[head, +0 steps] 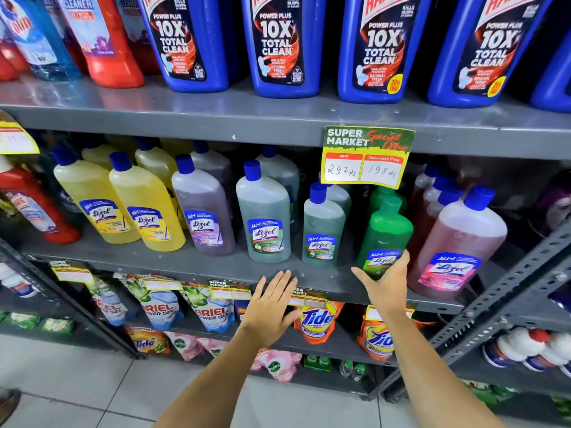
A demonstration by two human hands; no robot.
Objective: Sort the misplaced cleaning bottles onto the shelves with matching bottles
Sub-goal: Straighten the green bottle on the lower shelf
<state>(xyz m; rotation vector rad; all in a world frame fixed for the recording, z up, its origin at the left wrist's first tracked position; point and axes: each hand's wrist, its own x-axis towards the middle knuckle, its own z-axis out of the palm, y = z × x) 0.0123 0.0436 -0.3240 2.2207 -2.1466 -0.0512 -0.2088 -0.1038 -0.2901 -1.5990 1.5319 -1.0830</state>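
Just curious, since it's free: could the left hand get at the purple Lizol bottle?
Probably yes. The left hand is open and empty, the purple Lizol bottle stands in the front row, and nothing stands between them.

left hand (272, 304) flat, right hand (386, 285) gripping green bottle (386, 230)

Yellow-green offer card (367, 157): handwritten MRP 297, discounted price 198. Lower rows: Ariel pouches (160, 307) at left, orange Tide pouches (318, 319) at right, pink Dettol pouches (278, 366) beneath. Small offer tags (230, 291) above the pouches. Perforated grey upright (509, 288) at right. Pale tiled floor (77, 381); shoe tip (7, 403) at bottom-left edge.
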